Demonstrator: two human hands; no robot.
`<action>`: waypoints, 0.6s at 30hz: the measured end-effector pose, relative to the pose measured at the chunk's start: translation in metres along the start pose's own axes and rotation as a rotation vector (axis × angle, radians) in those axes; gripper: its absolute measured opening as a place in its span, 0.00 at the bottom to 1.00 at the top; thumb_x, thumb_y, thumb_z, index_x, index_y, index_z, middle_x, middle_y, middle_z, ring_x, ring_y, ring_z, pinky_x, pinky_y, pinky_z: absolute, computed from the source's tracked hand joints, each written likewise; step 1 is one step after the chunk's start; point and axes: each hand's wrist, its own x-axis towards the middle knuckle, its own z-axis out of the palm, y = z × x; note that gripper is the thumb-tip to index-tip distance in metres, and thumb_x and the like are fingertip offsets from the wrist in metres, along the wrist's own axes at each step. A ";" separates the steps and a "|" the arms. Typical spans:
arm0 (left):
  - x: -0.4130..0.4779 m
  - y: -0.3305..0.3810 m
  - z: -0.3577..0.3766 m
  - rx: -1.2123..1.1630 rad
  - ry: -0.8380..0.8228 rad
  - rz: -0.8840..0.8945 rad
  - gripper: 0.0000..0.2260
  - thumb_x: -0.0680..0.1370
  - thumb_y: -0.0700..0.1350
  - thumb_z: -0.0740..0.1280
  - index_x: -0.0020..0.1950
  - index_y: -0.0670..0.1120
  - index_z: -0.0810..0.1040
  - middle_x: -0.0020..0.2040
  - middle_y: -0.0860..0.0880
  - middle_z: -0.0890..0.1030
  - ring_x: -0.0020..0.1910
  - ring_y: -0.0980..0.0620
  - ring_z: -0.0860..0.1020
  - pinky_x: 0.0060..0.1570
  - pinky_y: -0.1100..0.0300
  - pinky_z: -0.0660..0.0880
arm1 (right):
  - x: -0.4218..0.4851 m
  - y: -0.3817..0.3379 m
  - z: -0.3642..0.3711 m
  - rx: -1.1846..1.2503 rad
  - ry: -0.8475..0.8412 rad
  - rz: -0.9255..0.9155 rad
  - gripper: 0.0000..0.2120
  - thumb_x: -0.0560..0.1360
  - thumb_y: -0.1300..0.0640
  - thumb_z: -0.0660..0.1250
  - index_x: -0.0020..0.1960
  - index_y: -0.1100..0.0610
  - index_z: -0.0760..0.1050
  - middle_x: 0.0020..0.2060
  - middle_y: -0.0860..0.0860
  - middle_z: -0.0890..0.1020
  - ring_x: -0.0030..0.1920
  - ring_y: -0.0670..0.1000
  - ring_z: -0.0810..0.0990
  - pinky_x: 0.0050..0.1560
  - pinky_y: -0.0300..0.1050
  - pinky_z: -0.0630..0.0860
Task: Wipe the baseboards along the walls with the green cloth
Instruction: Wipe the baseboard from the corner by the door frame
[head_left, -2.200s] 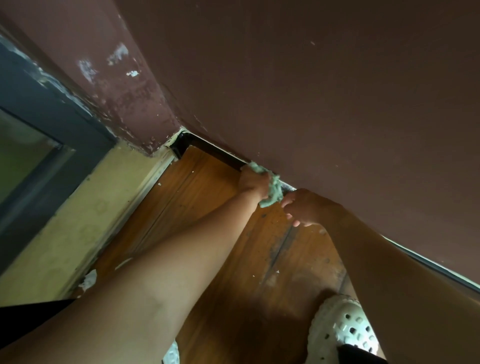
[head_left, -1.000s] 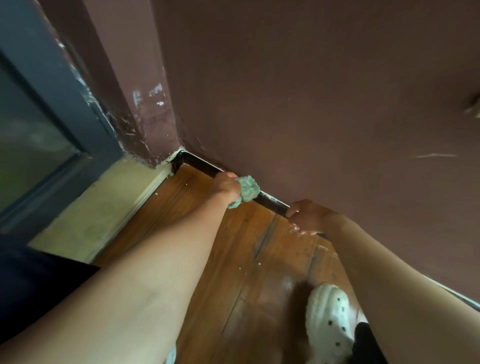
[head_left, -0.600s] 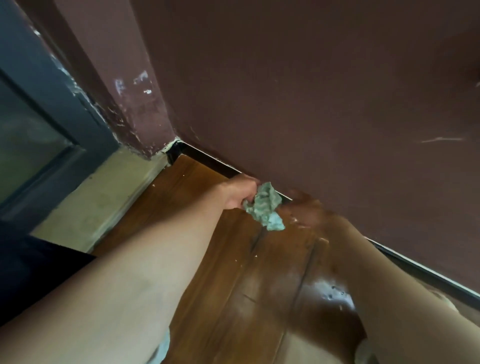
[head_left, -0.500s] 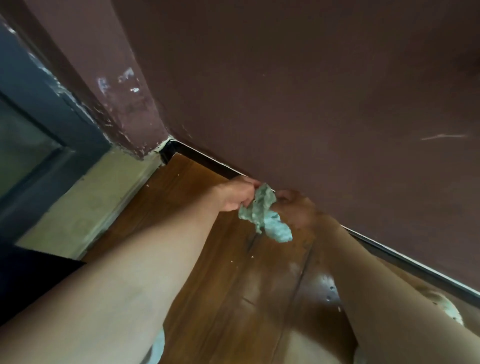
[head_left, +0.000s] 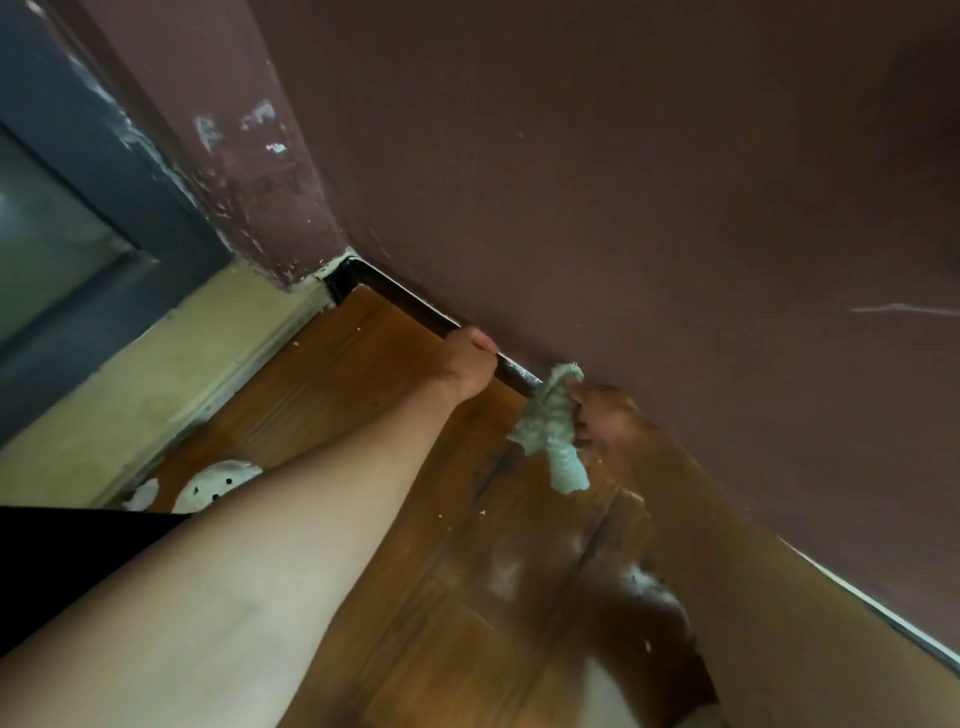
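The right hand (head_left: 608, 415), in shadow, gripped the green cloth (head_left: 548, 421), fingers closed on it. The cloth's upper end met the dark baseboard (head_left: 415, 307) at the foot of the maroon wall (head_left: 623, 182); its lower end hung loose above the wooden floor (head_left: 363, 374). Just beside it, the left hand (head_left: 467, 364) rested against the baseboard, fingers curled in, nothing seen in them. A white perforated shoe (head_left: 218, 480) stood near the pale threshold (head_left: 156, 374)
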 end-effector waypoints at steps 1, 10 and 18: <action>-0.003 0.000 -0.003 0.010 0.016 -0.018 0.10 0.79 0.36 0.61 0.46 0.49 0.78 0.54 0.40 0.83 0.57 0.41 0.82 0.61 0.47 0.79 | -0.001 -0.002 0.000 0.033 -0.011 0.037 0.15 0.82 0.48 0.61 0.50 0.59 0.79 0.44 0.59 0.85 0.46 0.60 0.85 0.52 0.57 0.82; -0.066 0.005 -0.007 0.297 -0.354 0.123 0.20 0.72 0.33 0.71 0.62 0.46 0.81 0.57 0.48 0.83 0.58 0.50 0.81 0.60 0.55 0.79 | -0.024 -0.010 -0.002 0.184 -0.194 0.057 0.15 0.82 0.51 0.61 0.61 0.59 0.76 0.53 0.58 0.84 0.48 0.58 0.85 0.38 0.50 0.82; -0.106 0.031 -0.031 0.400 -0.392 0.179 0.23 0.74 0.43 0.76 0.68 0.48 0.76 0.58 0.53 0.80 0.56 0.53 0.79 0.55 0.62 0.76 | -0.054 -0.023 -0.003 0.044 -0.394 -0.069 0.34 0.62 0.72 0.76 0.68 0.66 0.73 0.56 0.59 0.84 0.57 0.56 0.84 0.56 0.50 0.81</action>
